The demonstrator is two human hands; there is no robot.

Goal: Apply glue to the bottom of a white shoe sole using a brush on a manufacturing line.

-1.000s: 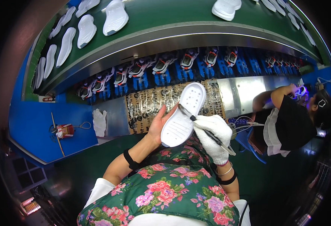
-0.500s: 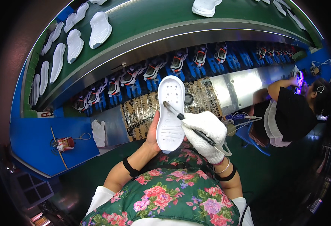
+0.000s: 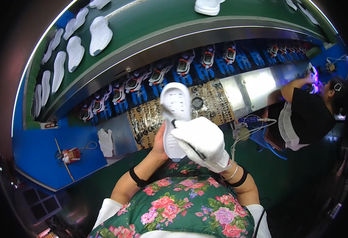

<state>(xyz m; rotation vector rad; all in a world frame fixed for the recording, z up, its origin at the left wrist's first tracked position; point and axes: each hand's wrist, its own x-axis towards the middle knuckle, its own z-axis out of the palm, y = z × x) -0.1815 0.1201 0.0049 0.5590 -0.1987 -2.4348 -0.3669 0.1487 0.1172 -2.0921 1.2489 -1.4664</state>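
Observation:
My bare left hand (image 3: pixel 158 142) grips a white shoe sole (image 3: pixel 174 112) from below and holds it upright in front of my chest, its dimpled face toward me. My right hand (image 3: pixel 202 142), in a white knit glove, lies over the sole's lower right part, closed around a thin dark brush whose handle shows against the glove and whose tip meets the sole. Both forearms come up from my floral apron.
Behind the sole is a work surface wrapped in printed paper (image 3: pixel 215 103). Above it runs a rail of blue holders with shoes (image 3: pixel 182 67), then a green conveyor (image 3: pixel 150 23) carrying several white soles. A spare glove (image 3: pixel 105 142) lies left. A co-worker in black (image 3: pixel 308 115) works at right.
The sole has swung from tilted right to upright and come nearer to me. My gloved right hand has moved in over its lower part, hiding most of the brush.

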